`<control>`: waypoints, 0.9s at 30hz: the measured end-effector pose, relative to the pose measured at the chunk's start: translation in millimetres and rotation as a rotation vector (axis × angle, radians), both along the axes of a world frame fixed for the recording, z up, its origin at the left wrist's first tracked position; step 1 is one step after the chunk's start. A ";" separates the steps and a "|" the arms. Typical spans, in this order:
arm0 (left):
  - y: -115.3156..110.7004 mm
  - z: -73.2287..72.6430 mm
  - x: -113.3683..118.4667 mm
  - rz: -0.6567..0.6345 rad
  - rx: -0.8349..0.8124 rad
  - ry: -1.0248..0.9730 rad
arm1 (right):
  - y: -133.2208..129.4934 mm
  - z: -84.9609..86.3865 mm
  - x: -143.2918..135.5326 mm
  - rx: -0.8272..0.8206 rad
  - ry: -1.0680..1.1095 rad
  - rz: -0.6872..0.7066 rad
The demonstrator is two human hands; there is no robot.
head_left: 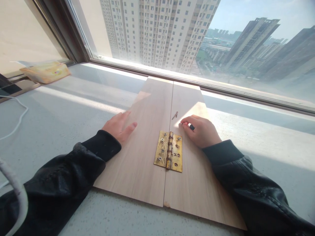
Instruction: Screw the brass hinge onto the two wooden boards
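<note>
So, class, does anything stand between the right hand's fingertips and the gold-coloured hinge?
Nothing visible does: only bare wooden board separates the right hand from the hinge. The loose screws lie beyond the hinge, off that path.

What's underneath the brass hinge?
The hinge lies across the seam between the left board and right board; their surfaces directly beneath it are covered, so unseen.

Both arms [248,183] reaching forward, left hand [118,127] loosely spread, right hand [201,130] curled in a fingertip pinch.
</note>
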State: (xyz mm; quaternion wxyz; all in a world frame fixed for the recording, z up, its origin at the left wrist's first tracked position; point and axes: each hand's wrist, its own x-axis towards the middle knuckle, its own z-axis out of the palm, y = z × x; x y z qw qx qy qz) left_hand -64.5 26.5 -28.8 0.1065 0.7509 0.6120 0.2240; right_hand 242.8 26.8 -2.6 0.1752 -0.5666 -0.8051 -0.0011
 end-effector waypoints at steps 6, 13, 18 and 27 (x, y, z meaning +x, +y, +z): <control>0.1 -0.4 0.5 -0.010 0.020 -0.028 | 4.0 2.8 -1.8 -0.005 -0.021 -0.040; 1.4 -2.7 -1.6 -0.045 0.014 -0.037 | 10.0 2.8 -2.7 0.022 -0.013 -0.089; 2.5 -4.7 -1.9 -0.066 0.025 -0.030 | 12.8 0.1 -2.6 0.056 -0.016 -0.124; 1.1 0.1 0.9 0.006 0.007 -0.051 | 6.5 -0.8 -3.5 0.092 -0.045 -0.100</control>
